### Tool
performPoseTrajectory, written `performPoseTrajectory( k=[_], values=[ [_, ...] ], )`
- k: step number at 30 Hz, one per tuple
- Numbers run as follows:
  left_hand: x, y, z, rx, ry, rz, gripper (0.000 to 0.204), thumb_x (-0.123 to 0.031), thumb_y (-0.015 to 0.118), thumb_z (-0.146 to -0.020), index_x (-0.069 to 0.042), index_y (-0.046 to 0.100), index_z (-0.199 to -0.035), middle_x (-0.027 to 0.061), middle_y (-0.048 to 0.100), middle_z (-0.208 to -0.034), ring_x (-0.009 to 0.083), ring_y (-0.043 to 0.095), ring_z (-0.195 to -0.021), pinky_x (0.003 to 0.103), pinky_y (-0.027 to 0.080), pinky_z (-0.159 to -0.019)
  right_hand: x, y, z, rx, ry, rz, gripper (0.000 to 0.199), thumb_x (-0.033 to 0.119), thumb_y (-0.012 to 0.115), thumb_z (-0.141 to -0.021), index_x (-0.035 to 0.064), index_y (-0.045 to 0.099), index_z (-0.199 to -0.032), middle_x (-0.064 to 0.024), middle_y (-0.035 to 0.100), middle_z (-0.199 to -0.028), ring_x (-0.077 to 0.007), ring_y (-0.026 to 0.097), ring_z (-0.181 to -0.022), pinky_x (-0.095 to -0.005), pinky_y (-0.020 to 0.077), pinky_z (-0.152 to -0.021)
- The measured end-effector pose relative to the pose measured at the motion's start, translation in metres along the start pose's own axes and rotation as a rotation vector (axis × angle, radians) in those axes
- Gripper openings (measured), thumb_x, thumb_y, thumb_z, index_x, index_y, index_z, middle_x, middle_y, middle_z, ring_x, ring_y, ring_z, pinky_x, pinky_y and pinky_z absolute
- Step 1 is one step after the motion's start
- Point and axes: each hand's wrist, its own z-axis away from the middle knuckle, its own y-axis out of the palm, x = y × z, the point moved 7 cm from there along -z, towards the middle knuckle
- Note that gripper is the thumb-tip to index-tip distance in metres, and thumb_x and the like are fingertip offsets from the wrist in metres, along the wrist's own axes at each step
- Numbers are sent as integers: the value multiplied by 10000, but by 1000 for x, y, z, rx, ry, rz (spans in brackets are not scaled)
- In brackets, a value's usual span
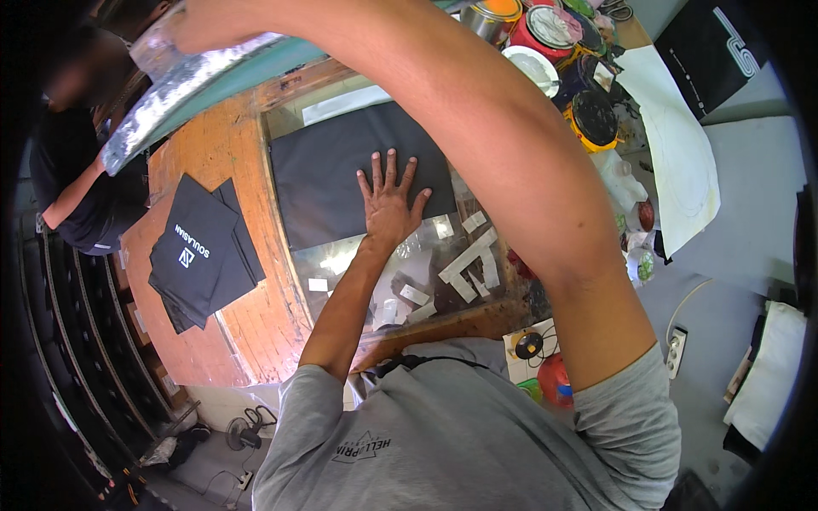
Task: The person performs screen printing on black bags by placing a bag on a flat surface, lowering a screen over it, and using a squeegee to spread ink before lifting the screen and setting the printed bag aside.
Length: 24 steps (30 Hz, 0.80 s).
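My left hand point(392, 204) lies flat, fingers spread, on a plain black fabric piece point(319, 183). That piece rests on a glass panel point(341, 264) set in the wooden table. My right arm reaches across to the upper left. There my right hand point(213, 24) grips the raised, tilted screen printing frame point(175, 98), which has a silvery border and teal mesh; its fingers are partly cut off by the picture's edge. To the left, a stack of black fabric pieces point(200, 247), the top one with a white print, lies on the wood point(264, 298).
Paint cans and tubs point(594, 119) crowd the table's right side. White tape strips point(469, 264) stick to the glass. Another person point(85, 170) in dark clothes stands at the far left beside a rack point(77, 324). A power strip point(676, 351) lies at right.
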Motion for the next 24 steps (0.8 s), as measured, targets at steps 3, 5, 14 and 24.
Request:
performPoseTrajectory(
  k=[3, 5, 14, 24],
  values=[
    [1, -4, 9, -59, -48, 131, 697, -477, 565, -999, -107, 419, -1572, 219, 228, -1683, 439, 116, -1573, 680, 60, -1223, 3, -3, -3, -55, -12, -16, 429, 333, 584, -942, -46, 748, -1057, -255, 742, -1055, -329, 744, -970, -426, 591, -854],
    [5, -9, 20, -118, -92, 151, 700, -450, 583, -992, -80, 423, -1564, 227, 233, -1679, 436, 123, -1573, 672, 55, -1227, 2, -4, -3, -40, 3, -28, 424, 324, 582, -940, -49, 746, -1060, -253, 741, -1050, -328, 742, -967, -427, 591, -854],
    [2, -2, 63, -132, -161, -10, 669, -453, 570, -993, -76, 466, -1536, 199, 286, -1666, 396, 146, -1576, 682, 20, -1224, 9, -12, 9, 62, 89, -38, 406, 282, 575, -929, -61, 736, -1073, -246, 737, -1025, -326, 732, -954, -432, 591, -852],
    [-3, -4, 63, -147, -128, -28, 647, -442, 525, -1018, -78, 447, -1547, 208, 284, -1662, 408, 173, -1565, 716, 22, -1204, 11, -6, 8, 16, 76, -20, 383, 240, 548, -931, -68, 739, -1054, -252, 738, -1017, -328, 733, -915, -437, 596, -842]
  ],
)
